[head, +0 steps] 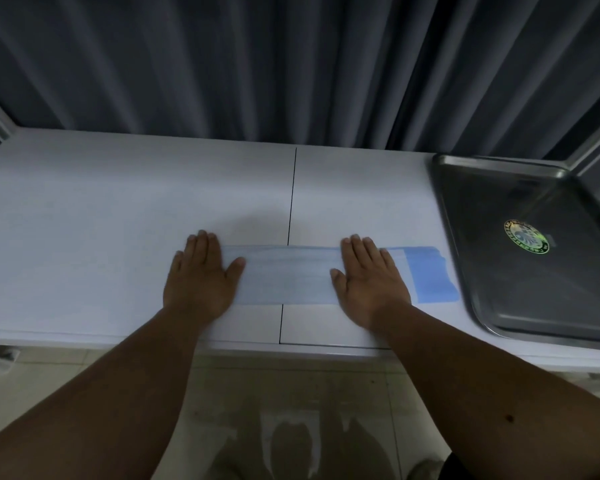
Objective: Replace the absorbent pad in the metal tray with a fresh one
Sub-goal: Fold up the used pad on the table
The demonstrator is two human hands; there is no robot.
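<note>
Both forearms reach over tabletop (118, 209) edge. Left hand (201, 271) flat, fingers straight, pressing left end of folded blue pad (288, 275). Right hand (369, 275) flat, fingers straight, pressing pad nearer its right end. Pad lies across tabletop seam. Metal tray (534, 306) just right of pad, round sticker (526, 236) inside.

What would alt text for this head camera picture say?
Both hands, left hand and right hand, press flat on a folded blue pad on a white counter. A bare metal tray bearing a round sticker lies to the right.
</note>
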